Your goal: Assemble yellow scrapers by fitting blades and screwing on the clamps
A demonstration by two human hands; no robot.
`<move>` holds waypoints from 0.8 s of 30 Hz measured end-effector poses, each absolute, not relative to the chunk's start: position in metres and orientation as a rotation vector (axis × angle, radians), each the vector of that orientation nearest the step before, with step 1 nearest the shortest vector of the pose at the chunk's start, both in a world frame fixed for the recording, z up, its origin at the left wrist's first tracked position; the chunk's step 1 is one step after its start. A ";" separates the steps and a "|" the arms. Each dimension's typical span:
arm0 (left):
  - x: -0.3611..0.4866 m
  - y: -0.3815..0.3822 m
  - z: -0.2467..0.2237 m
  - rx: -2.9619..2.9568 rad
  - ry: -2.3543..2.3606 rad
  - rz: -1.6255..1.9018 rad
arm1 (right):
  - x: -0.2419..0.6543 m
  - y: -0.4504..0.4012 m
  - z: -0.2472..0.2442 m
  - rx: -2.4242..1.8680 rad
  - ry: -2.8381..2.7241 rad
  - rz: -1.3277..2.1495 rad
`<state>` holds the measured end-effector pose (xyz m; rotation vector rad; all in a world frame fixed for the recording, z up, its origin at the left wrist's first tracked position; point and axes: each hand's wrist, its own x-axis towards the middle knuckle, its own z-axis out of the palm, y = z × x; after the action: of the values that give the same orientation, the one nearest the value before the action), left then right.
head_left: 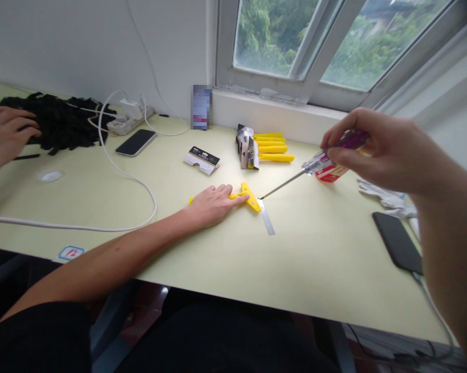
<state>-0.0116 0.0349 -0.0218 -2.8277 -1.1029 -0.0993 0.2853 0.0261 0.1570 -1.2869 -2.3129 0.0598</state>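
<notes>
Left hand (pixel 212 206) on yellow tool (pixel 249 198), near desk's front edge (pixel 256 296)

Under the left hand (pixel 213 204) lies a bright yellow scraper (pixel 249 197), with a dull silver strip (pixel 267 220) just past the fingertips (pixel 243 201). The right hand (pixel 373 153) holds a screwdriver (pixel 291 181) with a purple handle and a silver shaft. Just below that hand sits a red-and-white packet (pixel 330 172); off to its right are white gloves (pixel 384 199) and a black phone (pixel 396 241). Ahead of the left hand are a row of yellow handles (pixel 272 150) and a black-and-white card (pixel 201 160). The bench (pixel 314 259) is a plain pale green-cream. Far left of the left hand, a co-worker's hand (pixel 8 134) rests on a black tangled heap (pixel 58 122), beside a white cable (pixel 128 178).
</notes>
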 end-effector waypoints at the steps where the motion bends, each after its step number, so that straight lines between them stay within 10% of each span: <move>1: -0.012 0.035 -0.021 -2.824 -1.101 -0.097 | 0.285 0.026 0.157 -1.287 -2.322 0.058; 24: -0.011 0.035 -0.023 -2.807 -1.097 -0.104 | 0.283 0.025 0.150 -1.278 -2.189 0.294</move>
<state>-0.0113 0.0348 -0.0230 -2.8065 -1.0971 -0.1035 0.2826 0.0246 0.1504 -1.2776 -2.1887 0.2941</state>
